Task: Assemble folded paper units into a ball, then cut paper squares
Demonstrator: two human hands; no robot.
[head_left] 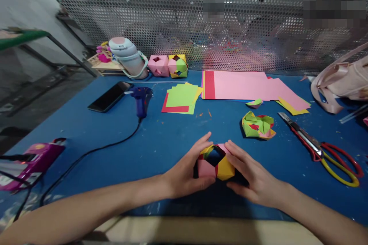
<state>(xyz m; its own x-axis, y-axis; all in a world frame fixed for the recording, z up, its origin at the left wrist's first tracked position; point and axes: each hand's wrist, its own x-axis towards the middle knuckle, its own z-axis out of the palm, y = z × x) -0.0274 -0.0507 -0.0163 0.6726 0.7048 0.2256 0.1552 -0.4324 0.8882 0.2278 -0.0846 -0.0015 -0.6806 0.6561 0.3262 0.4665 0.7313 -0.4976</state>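
Observation:
A folded paper cube (215, 164) in pink, yellow and red, with a square hole in its top, rests on the blue table (161, 138) near the front edge. My left hand (186, 170) cups its left side, fingers wrapped round it. My right hand (250, 174) presses against its right side, fingers laid along the top edge. Both hands hold the cube between them.
Folded paper pieces (258, 125) lie to the right, with a utility knife (299, 132) and red-yellow scissors (340, 162). Coloured paper sheets (244, 84), small squares (181, 97), a glue gun (142, 99), a phone (110, 95), two finished cubes (168, 65) and a bottle (128, 57) sit behind.

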